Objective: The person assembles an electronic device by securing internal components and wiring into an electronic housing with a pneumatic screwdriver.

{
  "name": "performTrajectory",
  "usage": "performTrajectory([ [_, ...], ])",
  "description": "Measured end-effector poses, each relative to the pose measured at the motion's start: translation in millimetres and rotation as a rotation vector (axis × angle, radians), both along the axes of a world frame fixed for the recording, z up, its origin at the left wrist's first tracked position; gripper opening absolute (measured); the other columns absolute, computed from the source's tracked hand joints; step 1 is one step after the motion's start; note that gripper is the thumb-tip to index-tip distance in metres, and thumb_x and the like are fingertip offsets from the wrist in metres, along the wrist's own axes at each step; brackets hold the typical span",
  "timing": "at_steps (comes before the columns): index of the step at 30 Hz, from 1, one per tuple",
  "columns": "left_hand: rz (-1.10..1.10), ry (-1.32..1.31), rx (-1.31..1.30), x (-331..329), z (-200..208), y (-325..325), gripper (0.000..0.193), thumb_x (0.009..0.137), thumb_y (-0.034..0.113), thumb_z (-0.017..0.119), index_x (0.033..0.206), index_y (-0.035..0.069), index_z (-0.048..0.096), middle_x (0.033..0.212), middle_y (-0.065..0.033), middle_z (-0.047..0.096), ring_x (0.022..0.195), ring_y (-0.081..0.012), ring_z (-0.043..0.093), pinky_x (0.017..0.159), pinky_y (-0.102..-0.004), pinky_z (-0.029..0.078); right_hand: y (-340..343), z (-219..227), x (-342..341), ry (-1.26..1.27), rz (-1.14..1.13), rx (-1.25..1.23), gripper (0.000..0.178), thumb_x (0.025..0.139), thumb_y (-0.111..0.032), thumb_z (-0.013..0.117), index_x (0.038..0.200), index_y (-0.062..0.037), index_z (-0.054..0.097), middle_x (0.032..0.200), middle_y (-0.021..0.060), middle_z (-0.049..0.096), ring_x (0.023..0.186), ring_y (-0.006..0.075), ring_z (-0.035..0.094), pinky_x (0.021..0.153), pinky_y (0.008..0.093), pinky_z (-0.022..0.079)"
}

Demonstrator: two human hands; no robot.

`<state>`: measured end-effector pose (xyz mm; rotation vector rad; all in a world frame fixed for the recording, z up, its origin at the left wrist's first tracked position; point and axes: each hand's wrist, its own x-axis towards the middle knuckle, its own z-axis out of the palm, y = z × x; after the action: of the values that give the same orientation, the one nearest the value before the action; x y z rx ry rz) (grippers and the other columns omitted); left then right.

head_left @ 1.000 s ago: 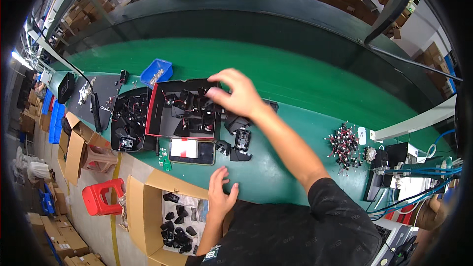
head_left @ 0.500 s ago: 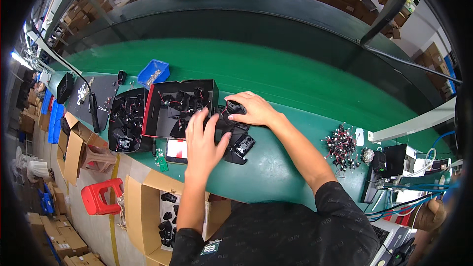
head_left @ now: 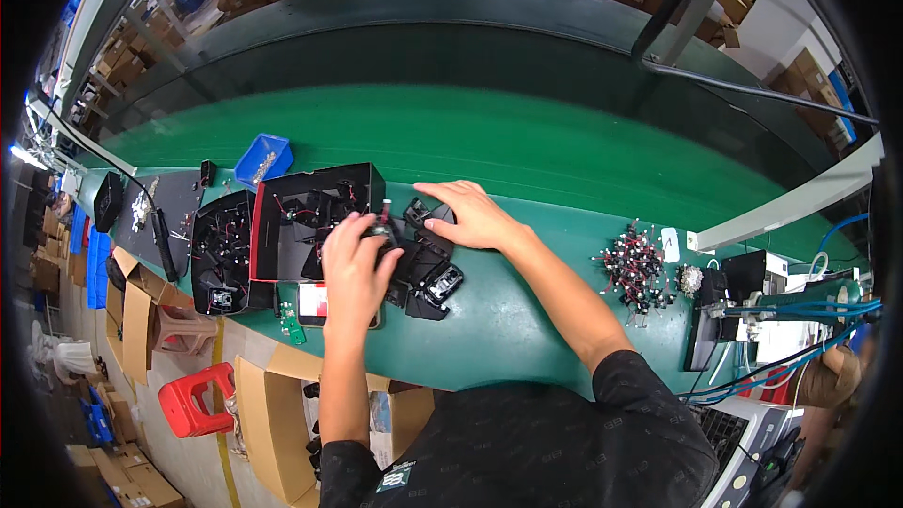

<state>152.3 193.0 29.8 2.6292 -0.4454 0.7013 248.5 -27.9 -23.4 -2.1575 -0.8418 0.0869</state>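
My left hand (head_left: 353,263) is over the near right corner of a black box with a red edge (head_left: 256,243). Its thumb and fingers are closed on a small black plastic part (head_left: 383,229) with a red wire and a light tip. To its right, several black plastic housings (head_left: 435,282) lie in a loose pile on the green table. My right hand (head_left: 475,218) reaches over the far side of that pile, fingers stretched and thumb apart. A black housing (head_left: 417,214) lies beside its fingertips. Inside the box are more black parts (head_left: 315,210) with red wires.
A second black tray (head_left: 221,259) of wired parts stands left of the box, and a blue bin (head_left: 263,160) behind. A phone (head_left: 313,304) lies near the table edge. Wired components (head_left: 635,268) are heaped at right. A cardboard box (head_left: 268,414) and red stool (head_left: 198,400) stand below.
My left hand has moved from above the pile toward the box and now pinches a small black part. My right hand remains by the pile, fingers stretched. The view has shifted slightly.
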Motion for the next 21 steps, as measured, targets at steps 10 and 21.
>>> performTrajectory([
  [10, 0.306, 0.007, -0.023, -29, 0, 62, 0.037, 0.078, 0.014, 0.077, 0.110, 0.002, 0.064, 0.132, -0.0180, 0.057, 0.123, -0.0384, 0.052, 0.103, -0.0457, 0.041, -17, 17, -12, 0.224, -0.058, -0.081, 0.056, 0.079, -0.024, 0.069, 0.132, -0.0083, 0.057, 0.119, 0.0155, 0.062, 0.104, 0.0282, 0.063, 0.094, 0.0387, 0.051],
  [21, -0.005, 0.126, -0.699, -89, -13, -32, 0.049, 0.079, 0.015, 0.072, 0.123, -0.003, 0.059, 0.124, -0.0187, 0.063, 0.110, -0.0305, 0.062, 0.088, -0.0374, 0.052, -41, 56, -63, 0.037, 0.027, 0.351, 0.032, 0.079, -0.019, 0.079, 0.106, -0.0043, 0.070, 0.110, 0.0097, 0.067, 0.094, 0.0220, 0.068, 0.082, 0.0328, 0.056],
])
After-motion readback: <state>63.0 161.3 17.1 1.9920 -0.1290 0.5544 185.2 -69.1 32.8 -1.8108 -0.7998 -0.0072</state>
